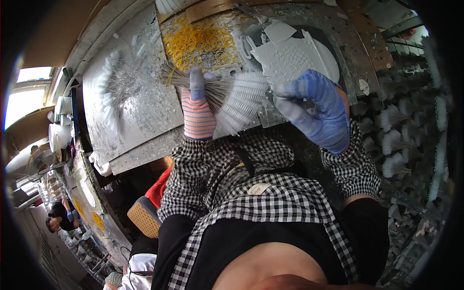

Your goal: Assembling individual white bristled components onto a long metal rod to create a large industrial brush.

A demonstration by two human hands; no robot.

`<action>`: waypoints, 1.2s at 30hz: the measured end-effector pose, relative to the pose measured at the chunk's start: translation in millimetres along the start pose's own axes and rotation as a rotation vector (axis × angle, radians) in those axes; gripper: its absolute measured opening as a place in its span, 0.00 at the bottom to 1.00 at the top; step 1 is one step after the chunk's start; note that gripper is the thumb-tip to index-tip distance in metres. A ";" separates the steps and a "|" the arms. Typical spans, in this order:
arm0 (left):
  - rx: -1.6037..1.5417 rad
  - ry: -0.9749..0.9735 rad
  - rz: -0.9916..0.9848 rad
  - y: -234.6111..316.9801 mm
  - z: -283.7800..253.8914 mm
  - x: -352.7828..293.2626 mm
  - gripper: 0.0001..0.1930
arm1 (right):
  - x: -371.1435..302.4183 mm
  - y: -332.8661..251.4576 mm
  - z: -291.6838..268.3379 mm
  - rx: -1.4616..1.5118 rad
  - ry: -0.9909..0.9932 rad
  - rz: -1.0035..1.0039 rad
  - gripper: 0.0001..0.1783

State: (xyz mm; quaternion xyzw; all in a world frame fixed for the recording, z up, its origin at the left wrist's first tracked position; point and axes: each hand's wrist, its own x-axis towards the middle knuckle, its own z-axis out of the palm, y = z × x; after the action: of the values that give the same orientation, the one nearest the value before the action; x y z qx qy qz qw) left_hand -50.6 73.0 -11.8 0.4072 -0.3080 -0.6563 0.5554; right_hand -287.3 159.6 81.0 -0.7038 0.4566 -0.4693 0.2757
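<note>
My left hand [198, 113], in a pink-and-grey striped glove, is closed around a bundle of thin wire-handled brushes [244, 99]. Their white bristle ends fan out to the right, and the grey wire ends point left with a yellow rubber band around them. Just right of the bristles, my right hand [321, 121], in a blue glove, is curled with thumb and fingers brought together. Whatever those fingers hold, if anything, cannot be made out. Behind it lies a white slab with a bumpy surface [282, 60], partly covered by the blue glove.
Loose yellow rubber bands [198, 41] are heaped at the back of the worktable [140, 137]. More white-bristled brushes [113, 89] lie spread at the left. Bundles of brushes [396, 164] crowd the right side. A red-covered seat [157, 188] stands below the table; another person [65, 217] is far left.
</note>
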 end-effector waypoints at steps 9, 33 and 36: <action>0.473 -0.213 0.271 11.2 13.6 32.4 0.11 | 24.7 48.0 20.1 -0.498 -0.336 -0.215 0.10; 0.455 -0.413 0.437 10.6 111.7 80.1 0.11 | 49.5 100.9 1.7 -0.421 -0.206 0.316 0.30; 0.465 -0.395 0.409 9.6 120.6 82.4 0.10 | 57.6 103.2 2.4 -0.489 -0.290 0.406 0.31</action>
State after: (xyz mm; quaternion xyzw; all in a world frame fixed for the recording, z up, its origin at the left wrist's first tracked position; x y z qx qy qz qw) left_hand -156.0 -15.5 38.3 0.3178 -0.6256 -0.5100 0.4975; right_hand -316.6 63.0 19.3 -0.7031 0.6422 -0.1769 0.2488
